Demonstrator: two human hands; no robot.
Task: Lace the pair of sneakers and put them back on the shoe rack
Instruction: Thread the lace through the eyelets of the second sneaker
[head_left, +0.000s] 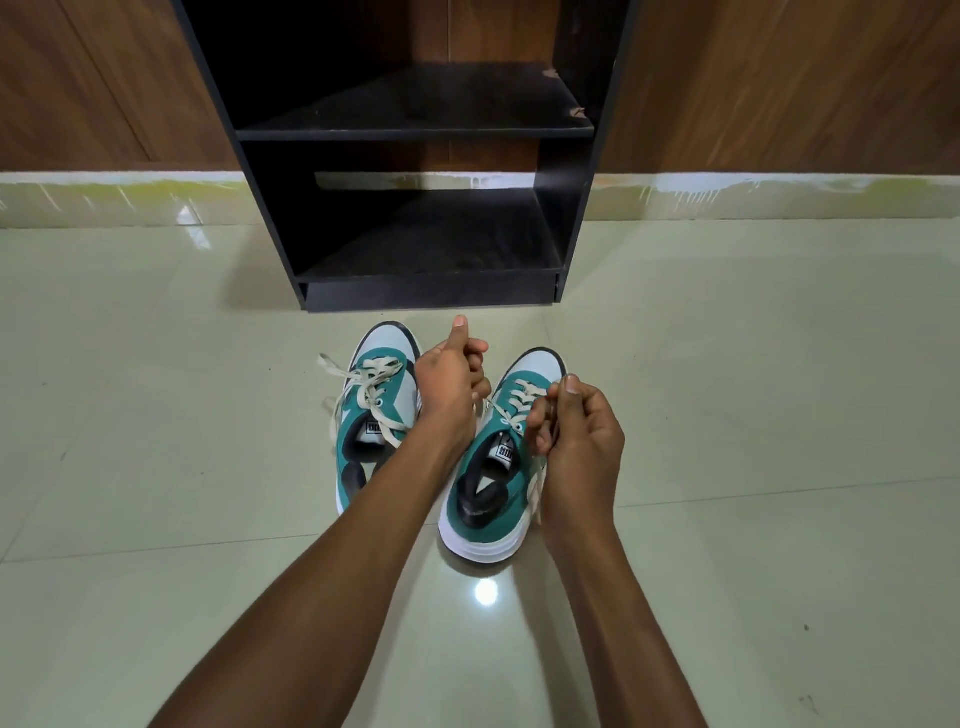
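Observation:
Two green-and-white sneakers stand side by side on the floor, toes toward the rack. The left sneaker (371, 410) has loose cream laces spilling out to its left. The right sneaker (493, 467) has laces crossed over its upper eyelets. My left hand (451, 384) is fisted between the two shoes, thumb up, gripping a lace end of the right sneaker. My right hand (576, 436) pinches the other lace end beside the right sneaker's tongue. The black shoe rack (415, 130) stands just beyond the shoes, both visible shelves bare.
Glossy pale floor tiles (156, 467) spread all around the shoes. Wooden wall panels (779, 78) run behind the rack, with a light skirting strip at their base.

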